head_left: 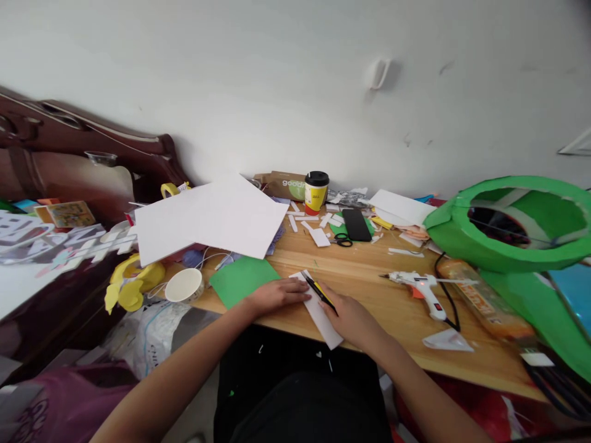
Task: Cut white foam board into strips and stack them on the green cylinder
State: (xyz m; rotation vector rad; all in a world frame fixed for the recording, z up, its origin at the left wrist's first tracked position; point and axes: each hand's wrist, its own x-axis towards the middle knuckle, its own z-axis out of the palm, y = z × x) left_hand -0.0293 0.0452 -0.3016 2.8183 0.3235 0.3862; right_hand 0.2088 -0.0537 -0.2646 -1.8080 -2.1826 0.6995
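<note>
A narrow white strip of board (329,332) lies slanted at the table's front edge, its near end reaching over the edge. On its far left part my left hand (276,296) rests with fingers stretched out flat, pressing it down. My right hand (353,317) is closed around a yellow and black utility knife (320,290). The knife's front end points to the far left and lies over the strip near my left fingertips. Whether the blade touches the board I cannot tell. A green sheet (242,280) sits just left of my left hand.
A glue gun (422,288) and a clear set square (447,341) lie to the right, near a large green ring-shaped piece (462,246). Behind are scissors (341,240), a phone (356,225), a lidded cup (316,194) and white scraps. Large white sheets (207,218) and a paper bowl (184,286) stand left.
</note>
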